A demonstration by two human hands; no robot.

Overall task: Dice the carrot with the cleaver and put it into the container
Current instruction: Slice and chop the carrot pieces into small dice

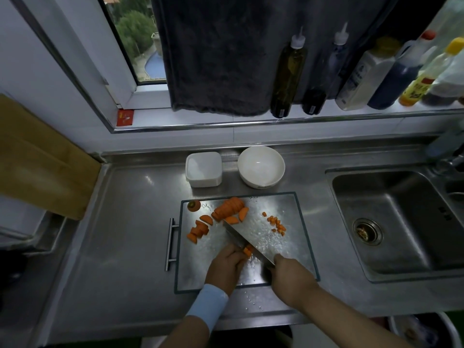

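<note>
Left hand (227, 263): fingers curled down, their tips pinning a small carrot piece (248, 250) to the board (288, 209); a pale blue wristband (208, 303) sits on the wrist.
Right hand (288, 272): closed in a fist round the handle of the cleaver (247, 243) — the handle itself is hidden inside the grip.
Cleaver: the blade runs from the right fist away and to the left. It lies against the carrot piece right at the left fingertips, and its tip reaches past them.
Carrot piece: orange, squeezed between the left fingertips and the blade.
Slices (229, 208): a fanned heap just beyond the blade tip, well past the left fingertips.
Half-moons (198, 231): a smaller cluster of cut pieces beyond and to the left of the left knuckles.
Dice (276, 224): a scatter of tiny cubes beyond the right hand's fingers, on the far side of the blade.
Stem end (194, 205): alone at the board's far left corner.
Board: see-through with a dark rim, speckled with pale flecks, lying on a steel counter (130, 222).
Container (204, 169): white and square, past the board, straight ahead of the left fingers — whether a lid is on it, I cannot tell.
Bowl (261, 165): white, just right of the container.
Sink (401, 217): steel, well to the right of the right hand.
</note>
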